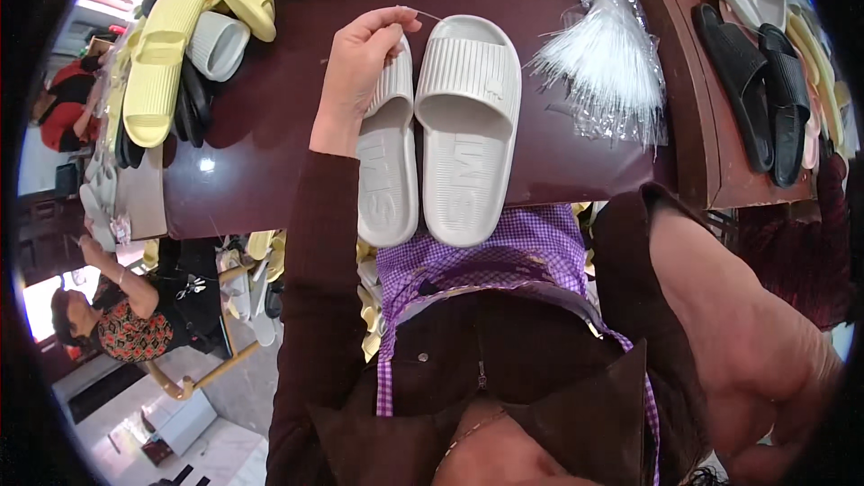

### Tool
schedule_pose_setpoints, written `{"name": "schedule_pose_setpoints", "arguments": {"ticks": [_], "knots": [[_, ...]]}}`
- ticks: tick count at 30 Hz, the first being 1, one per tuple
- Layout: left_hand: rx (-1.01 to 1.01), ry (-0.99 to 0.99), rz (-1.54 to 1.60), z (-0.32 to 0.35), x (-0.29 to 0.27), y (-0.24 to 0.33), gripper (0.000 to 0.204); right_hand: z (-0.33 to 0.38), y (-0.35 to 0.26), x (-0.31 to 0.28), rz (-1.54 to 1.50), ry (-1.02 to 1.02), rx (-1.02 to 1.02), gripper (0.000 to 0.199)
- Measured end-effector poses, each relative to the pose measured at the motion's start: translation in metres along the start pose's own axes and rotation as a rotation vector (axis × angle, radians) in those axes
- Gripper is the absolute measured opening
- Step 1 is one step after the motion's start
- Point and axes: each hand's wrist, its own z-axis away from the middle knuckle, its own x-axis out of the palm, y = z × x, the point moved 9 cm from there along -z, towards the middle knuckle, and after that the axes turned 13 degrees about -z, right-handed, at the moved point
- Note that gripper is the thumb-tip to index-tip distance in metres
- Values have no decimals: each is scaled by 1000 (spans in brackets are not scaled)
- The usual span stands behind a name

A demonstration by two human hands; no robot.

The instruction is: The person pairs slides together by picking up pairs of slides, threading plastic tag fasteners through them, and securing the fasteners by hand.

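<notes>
Slippers, a pale grey pair (441,135), lie side by side on the dark worktop (270,108) in front of us. Our left hand (360,58) rests on the strap of the left slipper (389,157), fingers closed and pinching a thin clear thread (427,14). Our right hand (774,396) is low near our body; we cannot tell its grip. Just right of the pair lies a bundle of clear plastic ties (607,63).

Left arm: dark sleeve, reaching up and away from the body toward the far side, forearm nearly straight.
Left hand (360,63): bare, back of hand facing up, fingers curled inward, thumb and fingertips pinched together at the far end.
Right arm: dark sleeve pushed back, bare forearm held low and near at the right.
Right hand (774,405): close to the body, partly cut off at the rim; grip unclear.
</notes>
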Motion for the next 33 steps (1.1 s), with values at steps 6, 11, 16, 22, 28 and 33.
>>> {"name": "schedule_pose_setpoints", "arguments": {"ticks": [6, 11, 16, 22, 28, 33], "knots": [[5, -8, -4, 0, -2, -1, 21, -12, 13, 20, -28, -49, 22, 8], [-3, -9, -31, 6, -11, -4, 23, 9, -17, 24, -59, -124, 54, 9], [-6, -18, -69, 4, -4, -5, 23, -7, 11, 62, -88, -173, 106, 10], [7, -34, -46, -2, -2, -2, 24, 8, 6, 23, -121, -176, 140, 12], [3, 14, 51, -3, -22, 6, 28, -17, 31, 121, -167, -222, 160, 14], [153, 213, -334, 3, -74, 42, 31, 0, 88, 162, -31, -387, 387, 26]]}}
